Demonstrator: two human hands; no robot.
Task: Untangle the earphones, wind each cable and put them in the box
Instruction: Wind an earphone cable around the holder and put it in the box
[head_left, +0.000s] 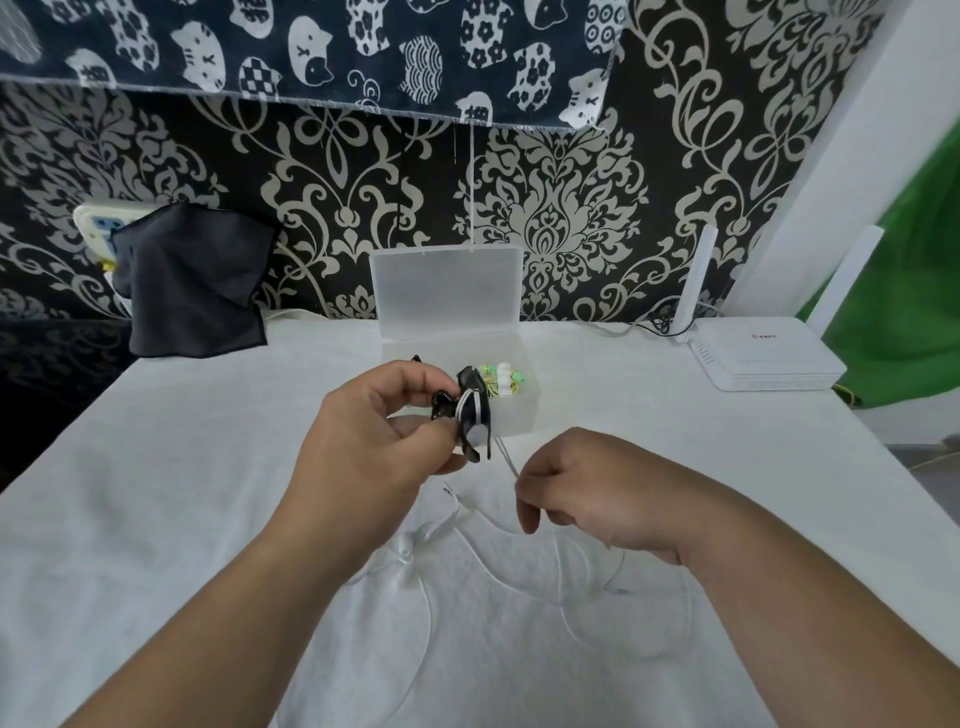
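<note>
My left hand (374, 431) grips a wound bundle of black earphone cable (470, 410), held just in front of the box. A thin cable end runs from the bundle down to my right hand (587, 486), which pinches it. White earphones (415, 545) lie loose and spread on the white cloth below both hands. The translucent plastic box (514, 415) stands open behind the bundle, its lid (447, 283) upright against the wall. Inside it lies a green and yellow wound earphone (501, 382).
A white router (763, 358) with an upright antenna sits at the back right. A dark cloth (192, 280) hangs over a wall socket at the back left. The table is covered in white cloth (156, 493); a green sheet shows at far right.
</note>
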